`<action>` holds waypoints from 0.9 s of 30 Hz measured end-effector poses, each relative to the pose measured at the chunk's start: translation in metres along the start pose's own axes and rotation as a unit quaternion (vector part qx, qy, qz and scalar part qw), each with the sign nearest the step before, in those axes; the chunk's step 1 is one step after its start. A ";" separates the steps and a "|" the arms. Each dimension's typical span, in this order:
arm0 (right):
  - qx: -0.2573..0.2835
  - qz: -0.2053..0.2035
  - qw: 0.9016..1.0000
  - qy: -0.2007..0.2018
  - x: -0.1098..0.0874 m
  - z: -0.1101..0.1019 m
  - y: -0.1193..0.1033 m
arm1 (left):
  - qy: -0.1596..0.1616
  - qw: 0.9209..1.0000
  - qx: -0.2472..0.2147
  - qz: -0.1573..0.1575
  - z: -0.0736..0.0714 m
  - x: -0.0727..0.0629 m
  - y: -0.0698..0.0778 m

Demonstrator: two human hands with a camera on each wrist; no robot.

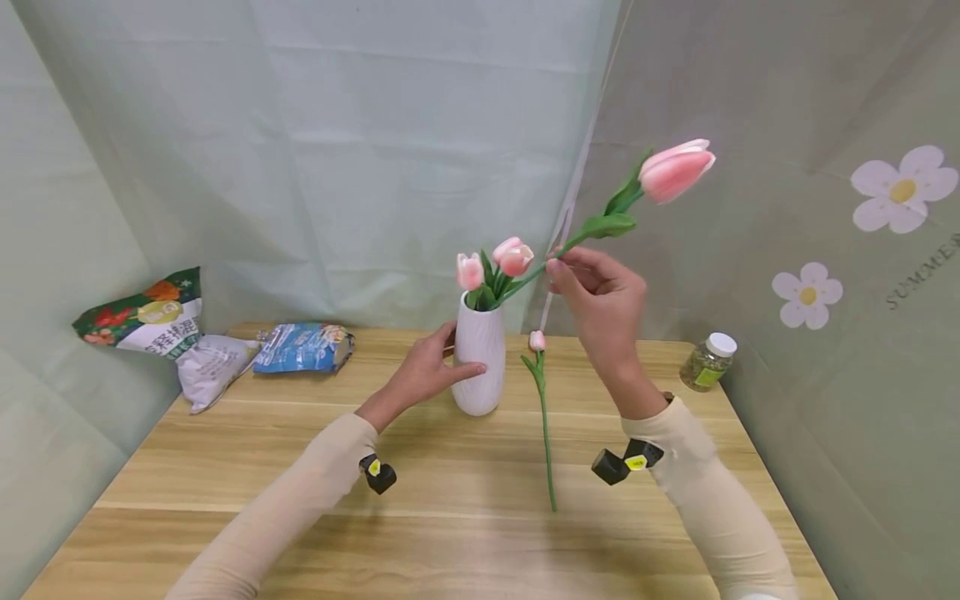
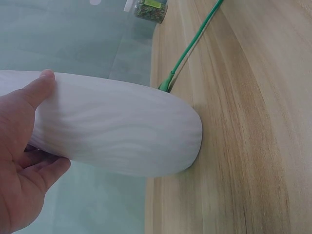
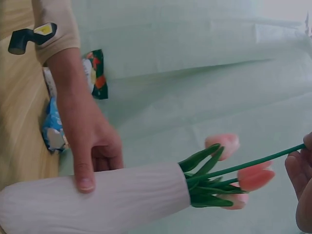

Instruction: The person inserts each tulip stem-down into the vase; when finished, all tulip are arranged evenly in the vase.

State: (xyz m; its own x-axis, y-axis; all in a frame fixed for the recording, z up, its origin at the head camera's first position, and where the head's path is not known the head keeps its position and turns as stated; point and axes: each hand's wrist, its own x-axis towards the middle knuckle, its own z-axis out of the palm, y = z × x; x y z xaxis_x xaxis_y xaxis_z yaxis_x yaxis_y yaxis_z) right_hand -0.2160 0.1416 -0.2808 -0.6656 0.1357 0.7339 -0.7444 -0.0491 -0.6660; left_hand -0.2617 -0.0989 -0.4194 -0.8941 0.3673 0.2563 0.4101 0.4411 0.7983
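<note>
A white ribbed vase [image 1: 480, 358] stands upright on the table with pink tulips [image 1: 513, 257] in its mouth. My left hand [image 1: 431, 367] grips the vase from the left, thumb across its front and fingers round the back. Another pink tulip [image 1: 677, 171] leans to the upper right, its green stem [image 3: 253, 162] pinched between the thumb and fingers of my right hand [image 1: 606, 298]. The lower end of that stem runs into the vase mouth; its tip is hidden inside. To the right of the vase, a loose tulip [image 1: 544, 417] lies on the wood.
A blue snack bag [image 1: 302, 347] and a green-and-white printed bag [image 1: 161, 321] are at the back left of the wooden table [image 1: 420, 533]. At the back right stands a jar [image 1: 707, 363] with a white lid. Fabric walls close in the back and sides.
</note>
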 end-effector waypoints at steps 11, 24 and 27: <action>-0.076 0.035 0.996 -0.029 -0.015 0.013 0.024 | 0.003 1.000 -0.002 0.006 0.001 0.001 -0.002; -0.110 0.074 0.989 -0.067 -0.028 0.022 0.043 | -0.001 1.000 -0.006 0.007 0.001 0.000 -0.002; -0.123 0.078 0.986 -0.076 -0.030 0.024 0.045 | -0.001 1.000 -0.006 0.005 0.001 0.000 -0.001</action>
State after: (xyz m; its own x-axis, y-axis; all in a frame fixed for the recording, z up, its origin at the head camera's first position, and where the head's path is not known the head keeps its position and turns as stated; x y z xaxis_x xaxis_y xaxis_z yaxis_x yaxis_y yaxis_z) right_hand -0.2312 0.1120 -0.3297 -0.7851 -0.0060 0.6193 -0.6093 0.1866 -0.7707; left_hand -0.2618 -0.0988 -0.4205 -0.8897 0.3730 0.2634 0.4169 0.4280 0.8019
